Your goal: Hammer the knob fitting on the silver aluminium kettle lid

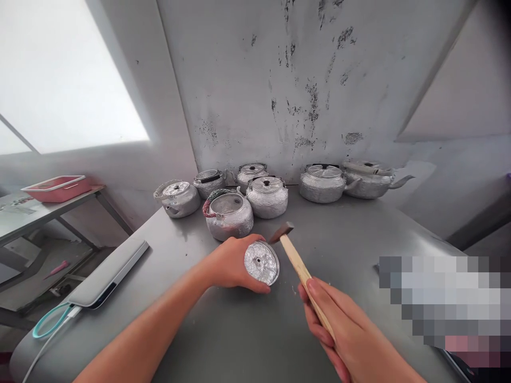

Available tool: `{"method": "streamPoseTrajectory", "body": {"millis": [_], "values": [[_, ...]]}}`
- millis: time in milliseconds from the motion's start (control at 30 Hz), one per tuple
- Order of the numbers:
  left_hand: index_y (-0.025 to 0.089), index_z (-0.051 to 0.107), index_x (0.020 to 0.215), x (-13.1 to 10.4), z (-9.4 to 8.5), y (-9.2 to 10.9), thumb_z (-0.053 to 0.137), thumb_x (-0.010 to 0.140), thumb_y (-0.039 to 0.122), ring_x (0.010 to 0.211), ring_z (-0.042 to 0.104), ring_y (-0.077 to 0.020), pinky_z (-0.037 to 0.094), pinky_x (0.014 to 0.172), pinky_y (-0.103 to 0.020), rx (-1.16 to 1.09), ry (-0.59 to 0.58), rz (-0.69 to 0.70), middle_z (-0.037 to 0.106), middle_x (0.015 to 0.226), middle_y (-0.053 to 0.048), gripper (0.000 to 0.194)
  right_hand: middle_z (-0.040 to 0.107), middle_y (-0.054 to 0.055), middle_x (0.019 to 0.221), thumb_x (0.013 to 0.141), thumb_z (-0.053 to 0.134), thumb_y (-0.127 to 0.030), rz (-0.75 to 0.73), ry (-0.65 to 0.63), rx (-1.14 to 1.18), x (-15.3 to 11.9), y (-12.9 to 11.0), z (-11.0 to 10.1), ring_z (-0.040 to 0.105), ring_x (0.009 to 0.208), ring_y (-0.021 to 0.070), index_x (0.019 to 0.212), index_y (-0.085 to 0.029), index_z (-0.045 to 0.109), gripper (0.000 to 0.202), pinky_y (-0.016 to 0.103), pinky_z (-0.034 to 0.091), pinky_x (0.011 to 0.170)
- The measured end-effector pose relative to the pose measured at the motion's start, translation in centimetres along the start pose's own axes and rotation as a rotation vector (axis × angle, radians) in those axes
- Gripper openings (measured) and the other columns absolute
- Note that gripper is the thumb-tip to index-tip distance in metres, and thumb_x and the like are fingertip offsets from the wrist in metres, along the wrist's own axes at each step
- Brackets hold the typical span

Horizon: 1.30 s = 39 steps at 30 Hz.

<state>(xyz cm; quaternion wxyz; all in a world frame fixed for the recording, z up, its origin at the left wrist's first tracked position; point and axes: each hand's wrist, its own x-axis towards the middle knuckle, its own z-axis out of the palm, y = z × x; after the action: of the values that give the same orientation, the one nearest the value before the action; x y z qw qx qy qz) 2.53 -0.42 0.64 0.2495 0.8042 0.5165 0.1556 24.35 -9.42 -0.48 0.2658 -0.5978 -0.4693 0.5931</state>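
Note:
My left hand [235, 266] grips a round, dented silver kettle lid [262, 262] by its edge, its top with a small centre hole facing me. In my right hand [331, 314] is a hammer [297, 260], held by its pale wooden handle. The dark metal head is just right of the lid, near its upper edge; whether they touch I cannot tell. Right behind the lid stands a lidless kettle [229, 221] with a red and dark wrapped handle. My fingers are closed around both the lid and the handle.
Several dented silver kettles stand along the wall, among them a lidded one [267, 197] and a spouted one [367, 183]. A white device [107, 274] with a cable lies on the table's left. A pink basket [59, 189] sits on a side table. The right edge is pixelated.

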Motion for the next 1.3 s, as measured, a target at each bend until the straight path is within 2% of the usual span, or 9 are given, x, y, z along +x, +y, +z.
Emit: {"method": "streamPoseTrajectory", "body": {"millis": [133,267,400,500,600,833,967,1167,1300], "values": [[0.033,0.051,0.137,0.0,0.0,0.0,0.083,0.052,0.060,0.103,0.064,-0.0323,0.052,0.080,-0.035,0.003,-0.039,-0.019,0.068,0.102,-0.004,0.095,0.037,-0.009,0.059,0.096,0.028,-0.061,0.033,-0.035,-0.039,0.3,0.1,-0.2,0.027,0.037,0.0061,0.081,-0.025,0.047,0.043,0.018,0.029,0.034],[0.033,0.051,0.138,0.0,-0.1,0.0,0.083,0.049,0.063,0.107,0.063,-0.0341,0.052,0.081,-0.036,0.012,-0.026,-0.039,0.067,0.106,-0.006,0.099,0.034,-0.010,0.058,0.097,0.025,-0.061,-0.041,0.015,-0.018,0.5,0.4,-0.1,0.026,0.039,0.0064,0.080,-0.025,0.044,0.045,0.018,0.032,0.037],[0.034,0.051,0.137,0.0,-0.1,-0.1,0.082,0.052,0.063,0.103,0.064,-0.0345,0.052,0.079,-0.036,0.007,-0.052,-0.029,0.068,0.100,-0.005,0.094,0.036,-0.010,0.060,0.099,0.022,-0.058,0.021,-0.043,-0.074,0.8,0.6,-0.1,0.025,0.038,0.0059,0.084,-0.024,0.046,0.044,0.018,0.029,0.034],[0.034,0.049,0.140,0.0,0.0,-0.3,0.082,0.050,0.066,0.106,0.062,-0.0365,0.052,0.081,-0.038,0.015,-0.035,-0.048,0.066,0.107,-0.008,0.101,0.035,-0.010,0.060,0.099,0.025,-0.060,-0.045,-0.002,-0.016,0.7,0.6,-0.3,0.025,0.041,0.0063,0.083,-0.024,0.046,0.044,0.017,0.030,0.035],[0.035,0.047,0.142,-0.1,0.0,-0.4,0.083,0.051,0.065,0.109,0.061,-0.0381,0.051,0.082,-0.040,0.019,-0.031,-0.044,0.065,0.108,-0.008,0.102,0.037,-0.010,0.059,0.098,0.025,-0.062,-0.017,-0.048,0.021,0.4,0.6,-0.5,0.027,0.040,0.0062,0.086,-0.025,0.049,0.046,0.018,0.032,0.036],[0.030,0.051,0.140,0.0,0.4,-0.5,0.088,0.048,0.056,0.118,0.054,-0.0335,0.045,0.100,-0.043,-0.056,-0.055,0.141,0.055,0.127,-0.009,0.102,0.038,-0.012,0.055,0.099,0.030,-0.058,-0.065,0.014,0.094,0.4,0.0,-0.5,0.030,0.036,0.0058,0.080,-0.025,0.047,0.042,0.019,0.033,0.037],[0.028,0.052,0.139,0.2,0.3,-0.3,0.091,0.050,0.049,0.126,0.049,-0.0319,0.039,0.110,-0.043,-0.195,-0.040,0.189,0.052,0.135,-0.009,0.099,0.039,-0.011,0.055,0.097,0.033,-0.062,-0.089,0.055,0.158,0.5,-0.4,-0.5,0.032,0.036,0.0061,0.073,-0.024,0.042,0.045,0.020,0.036,0.036],[0.033,0.021,0.154,-0.2,0.2,0.1,0.094,0.055,0.029,0.133,0.048,-0.0311,0.036,0.113,-0.046,-0.624,-0.098,0.225,0.049,0.146,-0.011,0.123,0.039,-0.010,0.052,0.094,0.035,-0.066,-0.126,0.144,0.144,0.5,-0.5,-0.8,0.034,0.036,0.0065,0.069,-0.024,0.043,0.049,0.019,0.036,0.038],[0.035,0.019,0.155,-0.4,0.3,0.2,0.093,0.054,0.016,0.136,0.045,-0.0326,0.036,0.113,-0.049,-0.754,-0.161,0.251,0.044,0.151,-0.012,0.126,0.034,-0.012,0.036,0.088,0.047,-0.063,-0.147,0.173,0.026,1.2,-0.4,-0.9,0.032,0.031,0.0083,0.067,-0.026,0.041,0.043,0.020,0.032,0.036]]}}
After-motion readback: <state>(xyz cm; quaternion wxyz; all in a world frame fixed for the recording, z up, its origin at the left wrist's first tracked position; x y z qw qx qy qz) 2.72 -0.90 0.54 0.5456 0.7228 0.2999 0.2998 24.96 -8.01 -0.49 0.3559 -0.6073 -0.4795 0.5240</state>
